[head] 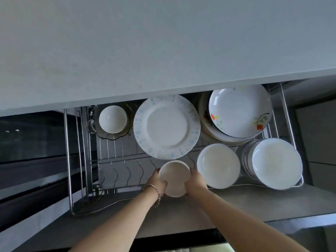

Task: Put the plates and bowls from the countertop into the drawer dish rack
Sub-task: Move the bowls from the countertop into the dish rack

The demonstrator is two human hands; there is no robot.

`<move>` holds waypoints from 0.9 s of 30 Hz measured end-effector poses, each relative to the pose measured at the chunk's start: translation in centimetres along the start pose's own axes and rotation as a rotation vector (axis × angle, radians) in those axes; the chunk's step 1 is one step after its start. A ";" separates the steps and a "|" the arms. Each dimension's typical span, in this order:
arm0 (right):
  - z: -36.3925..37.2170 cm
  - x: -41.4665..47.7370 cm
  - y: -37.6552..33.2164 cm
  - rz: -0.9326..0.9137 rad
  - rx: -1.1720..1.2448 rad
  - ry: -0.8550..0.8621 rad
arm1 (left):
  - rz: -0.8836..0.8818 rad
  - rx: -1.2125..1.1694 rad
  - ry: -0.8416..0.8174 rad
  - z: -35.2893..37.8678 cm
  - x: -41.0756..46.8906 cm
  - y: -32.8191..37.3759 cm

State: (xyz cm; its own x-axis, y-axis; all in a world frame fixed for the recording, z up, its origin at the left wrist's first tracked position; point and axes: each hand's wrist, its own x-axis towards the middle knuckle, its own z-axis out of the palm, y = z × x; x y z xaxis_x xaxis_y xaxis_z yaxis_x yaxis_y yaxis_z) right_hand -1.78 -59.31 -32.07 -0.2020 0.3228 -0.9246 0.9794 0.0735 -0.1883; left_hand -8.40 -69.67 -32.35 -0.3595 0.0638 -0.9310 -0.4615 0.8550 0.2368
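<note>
Both my hands hold a small stack of white bowls [174, 179] over the front middle of the wire dish rack [116, 171] in the open drawer. My left hand [157, 180] grips its left side and my right hand [195, 180] grips its right side. Just behind the bowls stands a large white plate with pale blue specks [167, 126]. At the back left, a small white bowl [112, 119] sits in a glass dish. To the right are a white bowl [218, 165], a stack of white plates [276, 163] and a flowered plate [240, 110].
The grey countertop [163, 42] overhangs the back of the drawer. The rack's left half shows bare wavy wire dividers [127, 170]. The drawer's grey front panel [181, 211] runs beneath my forearms. A dark cabinet face [32, 142] lies at the left.
</note>
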 end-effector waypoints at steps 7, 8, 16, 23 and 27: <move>0.5 2.0 1.0 0.167 0.087 0.065 | 0.050 0.162 -0.065 0.9 3.3 0.3; 0.6 2.0 1.1 0.178 0.094 0.062 | 0.059 0.180 -0.065 0.9 3.4 0.3; 0.5 1.5 1.3 0.216 0.143 0.026 | 0.064 0.197 0.051 1.1 2.3 -0.1; -1.3 -0.9 0.4 0.175 -0.006 0.003 | -0.054 -0.083 -0.071 1.6 2.8 -0.1; -3.3 -2.6 -0.1 0.090 -0.152 0.010 | -0.079 -0.008 -0.017 1.5 1.5 0.3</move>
State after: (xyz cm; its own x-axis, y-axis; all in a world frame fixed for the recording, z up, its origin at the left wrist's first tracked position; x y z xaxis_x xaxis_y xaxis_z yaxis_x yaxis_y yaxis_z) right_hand -1.36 -57.08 -28.56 -0.1148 0.3437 -0.9320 0.9812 0.1858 -0.0523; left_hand -7.88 -68.57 -34.08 -0.3075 0.0049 -0.9515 -0.4944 0.8536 0.1642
